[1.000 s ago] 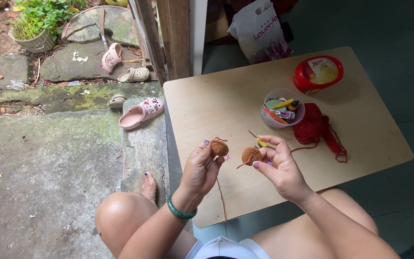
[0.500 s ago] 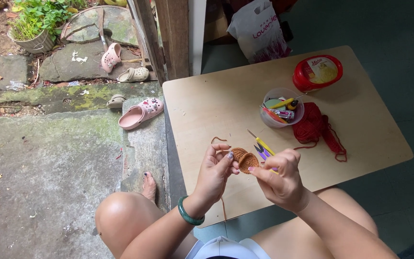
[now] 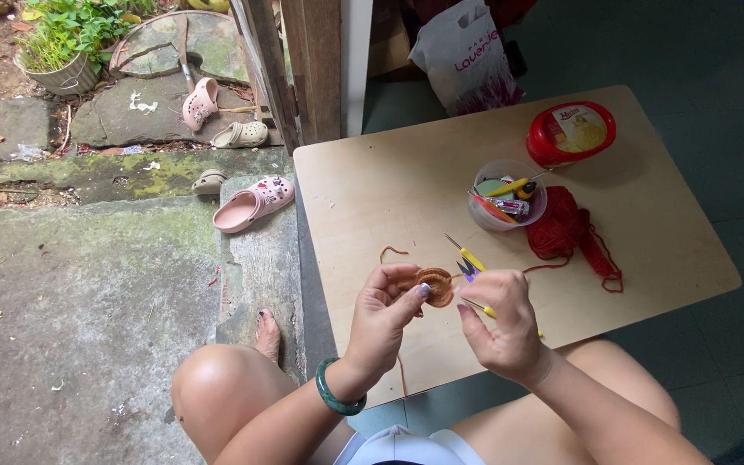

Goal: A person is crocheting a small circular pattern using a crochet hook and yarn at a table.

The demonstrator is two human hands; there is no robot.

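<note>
My left hand [image 3: 382, 314] pinches a small round brown crochet piece [image 3: 435, 285] above the near edge of a low wooden table [image 3: 406, 189]. A brown yarn tail hangs down from the piece. My right hand [image 3: 501, 323] is close beside it, fingers curled, holding a yellow-handled crochet hook [image 3: 486, 311]. A second yellow-handled hook [image 3: 465, 253] and small blue snips lie on the table just beyond my fingers.
A clear bowl [image 3: 506, 196] of small tools, a heap of red yarn [image 3: 566, 232] and a red lidded tub [image 3: 571, 133] sit at the table's right. A white bag [image 3: 467, 60] leans behind. Pink clogs [image 3: 251, 204] lie on the mossy stone step at left.
A second ago my hands were apart, each with a brown piece. They have come together, and now the pieces are pressed as one between my fingers.
</note>
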